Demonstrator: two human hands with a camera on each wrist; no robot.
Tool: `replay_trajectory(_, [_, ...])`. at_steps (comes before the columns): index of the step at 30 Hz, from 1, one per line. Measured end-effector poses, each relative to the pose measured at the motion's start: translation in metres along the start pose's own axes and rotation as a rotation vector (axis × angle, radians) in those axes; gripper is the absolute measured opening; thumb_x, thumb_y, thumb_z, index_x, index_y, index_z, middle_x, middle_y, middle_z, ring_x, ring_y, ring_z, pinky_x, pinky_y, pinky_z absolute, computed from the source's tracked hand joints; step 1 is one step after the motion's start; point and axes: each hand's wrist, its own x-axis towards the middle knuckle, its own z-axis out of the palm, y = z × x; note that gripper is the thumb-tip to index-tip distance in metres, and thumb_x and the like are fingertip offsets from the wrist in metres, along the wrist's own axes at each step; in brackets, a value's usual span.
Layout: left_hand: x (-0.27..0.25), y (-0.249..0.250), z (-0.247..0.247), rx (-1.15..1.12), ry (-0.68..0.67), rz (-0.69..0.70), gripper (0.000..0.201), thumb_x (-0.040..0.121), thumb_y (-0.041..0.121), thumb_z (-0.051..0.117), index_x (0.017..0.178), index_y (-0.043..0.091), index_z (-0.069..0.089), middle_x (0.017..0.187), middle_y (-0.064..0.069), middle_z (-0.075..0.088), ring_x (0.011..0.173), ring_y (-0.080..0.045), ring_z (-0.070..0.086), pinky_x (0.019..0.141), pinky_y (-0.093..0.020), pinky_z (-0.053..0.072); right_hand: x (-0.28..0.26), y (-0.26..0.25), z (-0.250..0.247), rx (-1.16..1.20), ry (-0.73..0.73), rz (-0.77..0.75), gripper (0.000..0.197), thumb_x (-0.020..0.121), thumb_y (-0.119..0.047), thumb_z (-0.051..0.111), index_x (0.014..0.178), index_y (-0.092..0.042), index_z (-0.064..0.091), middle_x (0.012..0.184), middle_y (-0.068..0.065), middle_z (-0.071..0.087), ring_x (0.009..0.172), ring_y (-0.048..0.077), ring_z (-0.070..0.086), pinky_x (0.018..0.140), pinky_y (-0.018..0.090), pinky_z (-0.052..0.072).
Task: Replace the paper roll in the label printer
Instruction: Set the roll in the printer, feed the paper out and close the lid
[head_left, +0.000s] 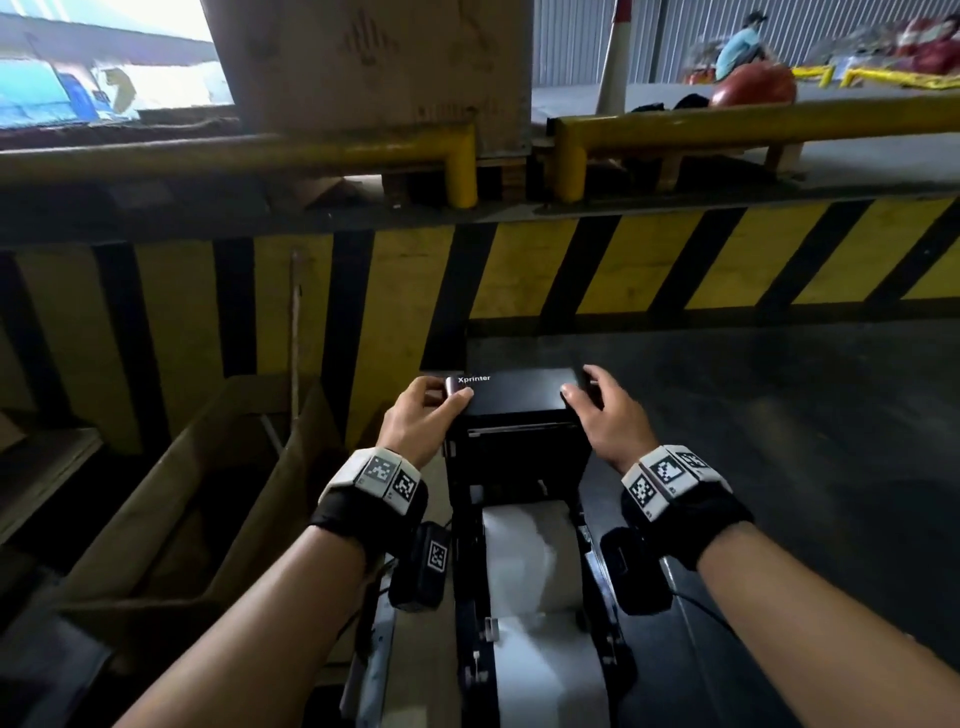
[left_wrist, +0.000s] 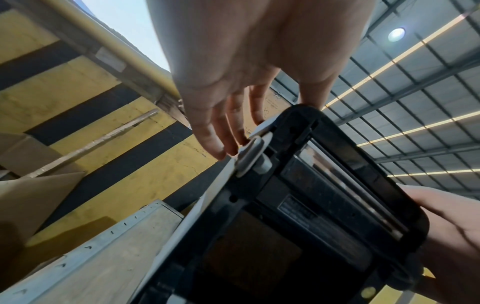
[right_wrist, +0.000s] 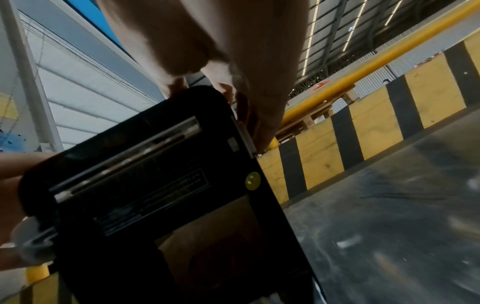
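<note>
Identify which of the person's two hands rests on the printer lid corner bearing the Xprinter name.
The left hand: its thumb lies beside the white Xprinter lettering on the lid. The right hand holds the opposite, unmarked corner.

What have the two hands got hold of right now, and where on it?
Both hands hold the printer lid, which is raised open. The left hand grips its left front corner by the grey latch; the right hand grips its right front corner.
</note>
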Motion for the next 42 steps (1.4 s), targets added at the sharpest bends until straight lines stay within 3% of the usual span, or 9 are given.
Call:
replay_trajectory(4, [-0.044,-0.005,-0.002,-0.076,-0.023,0.04,0.046,0.079,0.048,0.064,0.116,0.024,0.053,0.114,-0.001,0.062,0.101,-0.019,0.062,0.087,-0.032,0.053,-0.036,0.011,-0.012,0.179,0.001,-0.031,0.049,0.085,-0.031,0.062,0.129,-0.017,0.046,0.116,-0.004,0.052,0.113,0.014,0.05,0.094,0.025,0.038])
replay_trajectory(8, [-0.086,-0.02,-0.001,-0.181,-0.094,0.043,0.049,0.078,0.041,0.068,0.12,0.023,0.052,0.117,0.001,0.06,0.114,-0.016,0.058,0.097,-0.032,0.049,-0.071,0.028,-0.024,0.281,-0.071,-0.004,0.051,0.079,-0.02,0.069,0.126,-0.009,0.05,0.121,0.008,0.059,0.109,0.019,0.058,0.096,0.035,0.049])
replay_trajectory(13, [-0.125,-0.046,-0.001,-0.163,-0.25,0.035,0.072,0.062,0.064,0.071,0.124,0.031,0.054,0.123,0.005,0.065,0.119,-0.011,0.058,0.103,-0.042,0.047,-0.116,0.05,-0.032,0.27,-0.218,-0.081,0.036,0.081,-0.007,0.066,0.115,-0.011,0.056,0.099,-0.001,0.064,0.076,-0.019,0.06,0.07,-0.002,0.043])
replay_trajectory(19, [-0.164,-0.065,0.002,-0.013,-0.363,0.032,0.067,0.073,0.04,0.073,0.132,0.039,0.042,0.127,0.006,0.061,0.116,-0.007,0.057,0.104,-0.034,0.045,-0.154,0.083,-0.032,0.161,-0.368,-0.108,0.048,0.078,-0.012,0.07,0.118,-0.028,0.047,0.109,-0.012,0.062,0.092,-0.026,0.053,0.08,-0.003,0.04])
replay_trajectory(22, [-0.172,-0.072,0.006,0.109,-0.373,0.046,0.072,0.069,0.046,0.073,0.133,0.038,0.041,0.128,0.008,0.06,0.12,-0.011,0.054,0.105,-0.035,0.042,-0.164,0.092,-0.029,0.048,-0.403,-0.083,0.064,0.076,-0.021,0.073,0.13,-0.031,0.04,0.117,-0.018,0.057,0.11,-0.01,0.052,0.095,0.014,0.042])
replay_trajectory(28, [-0.184,-0.067,0.018,0.104,-0.367,0.006,0.075,0.07,0.045,0.075,0.133,0.026,0.04,0.119,0.012,0.056,0.111,-0.008,0.054,0.099,-0.024,0.042,-0.177,0.094,-0.025,-0.112,-0.386,-0.08,0.064,0.078,-0.038,0.068,0.134,-0.023,0.041,0.121,-0.013,0.055,0.115,0.007,0.051,0.092,0.018,0.034])
replay_trajectory(33, [-0.185,-0.069,0.027,0.05,-0.416,0.025,0.089,0.075,0.039,0.072,0.141,0.017,0.018,0.137,0.002,0.048,0.123,-0.013,0.05,0.108,-0.032,0.04,-0.17,0.087,-0.024,-0.132,-0.398,-0.032,0.072,0.082,-0.042,0.061,0.141,-0.018,0.028,0.133,0.0,0.052,0.124,0.017,0.048,0.098,0.022,0.032])
replay_trajectory(36, [-0.189,-0.075,0.03,0.051,-0.408,0.007,0.092,0.076,0.036,0.072,0.143,0.016,0.012,0.14,0.002,0.042,0.126,-0.011,0.044,0.108,-0.026,0.036,-0.168,0.095,-0.021,-0.136,-0.496,-0.056,0.084,0.075,-0.057,0.059,0.142,-0.03,0.017,0.128,-0.015,0.046,0.126,0.014,0.047,0.102,0.024,0.033])
replay_trajectory(42, [-0.192,-0.08,0.035,0.001,-0.382,0.02,0.094,0.077,0.029,0.073,0.145,0.016,0.01,0.14,0.001,0.042,0.122,-0.007,0.043,0.101,-0.018,0.034,-0.17,0.1,-0.016,-0.053,-0.526,-0.047,0.078,0.085,-0.037,0.058,0.145,-0.025,0.009,0.13,-0.016,0.042,0.123,0.003,0.043,0.096,0.016,0.028])
